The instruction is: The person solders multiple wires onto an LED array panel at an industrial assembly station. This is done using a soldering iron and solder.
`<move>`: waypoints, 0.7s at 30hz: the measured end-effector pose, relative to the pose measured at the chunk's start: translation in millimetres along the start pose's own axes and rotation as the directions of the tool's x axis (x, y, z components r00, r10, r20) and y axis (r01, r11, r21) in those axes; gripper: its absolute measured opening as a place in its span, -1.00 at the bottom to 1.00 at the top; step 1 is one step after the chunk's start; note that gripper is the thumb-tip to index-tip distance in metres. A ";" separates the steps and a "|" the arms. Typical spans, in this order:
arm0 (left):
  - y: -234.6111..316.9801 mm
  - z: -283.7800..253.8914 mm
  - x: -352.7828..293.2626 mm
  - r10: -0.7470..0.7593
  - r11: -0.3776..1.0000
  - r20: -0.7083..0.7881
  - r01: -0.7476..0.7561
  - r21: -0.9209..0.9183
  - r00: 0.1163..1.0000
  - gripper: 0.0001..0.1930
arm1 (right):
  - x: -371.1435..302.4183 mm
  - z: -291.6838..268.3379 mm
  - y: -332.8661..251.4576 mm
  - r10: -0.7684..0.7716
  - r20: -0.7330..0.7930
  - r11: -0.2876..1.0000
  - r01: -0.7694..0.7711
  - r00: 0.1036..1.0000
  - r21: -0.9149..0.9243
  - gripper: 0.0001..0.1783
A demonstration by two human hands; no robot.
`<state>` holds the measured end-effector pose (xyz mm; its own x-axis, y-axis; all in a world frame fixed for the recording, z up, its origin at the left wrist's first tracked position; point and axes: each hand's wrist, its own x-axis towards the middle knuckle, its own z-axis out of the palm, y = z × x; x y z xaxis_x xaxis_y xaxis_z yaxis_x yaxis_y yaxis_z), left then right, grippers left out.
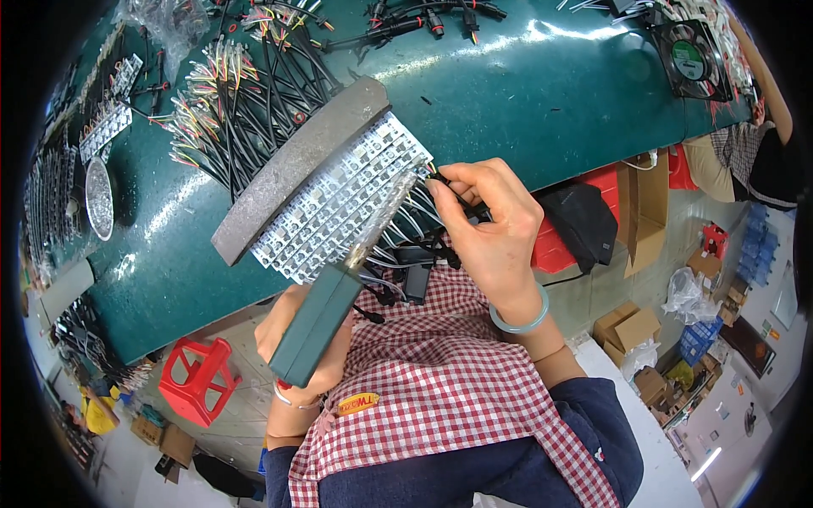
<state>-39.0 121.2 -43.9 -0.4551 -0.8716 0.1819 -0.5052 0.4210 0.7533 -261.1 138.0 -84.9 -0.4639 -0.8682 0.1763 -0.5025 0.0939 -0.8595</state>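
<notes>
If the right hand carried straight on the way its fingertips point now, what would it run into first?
The right hand pinches black wires with its fingertips aimed up-left. Going straight on, it would likely meet the rows of white connector blocks first, then the grey bar lying across them. Depth is unclear.

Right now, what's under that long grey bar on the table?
The grey bar lies across the upper ends of a row of white perforated strips. Black cables fan out beyond it. The strip ends beneath it are hidden.

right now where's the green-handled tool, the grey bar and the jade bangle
green-handled tool (315, 326), head view, middle of the green handle in the left hand
grey bar (298, 165), head view, middle of its top face
jade bangle (523, 322), head view, front of the ring on the right wrist
</notes>
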 end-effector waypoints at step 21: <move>-0.4 -5.6 -15.6 -0.155 0.988 0.031 0.154 0.026 0.987 -0.71 | 3.2 -3.1 -2.0 0.109 0.039 0.990 -0.112 0.993 0.088 -0.87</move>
<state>-27.5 133.2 -43.5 -0.3939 -0.9181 0.0434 -0.5885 0.2881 0.7554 -263.8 136.6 -81.2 -0.4868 -0.8712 0.0630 -0.3811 0.1470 -0.9128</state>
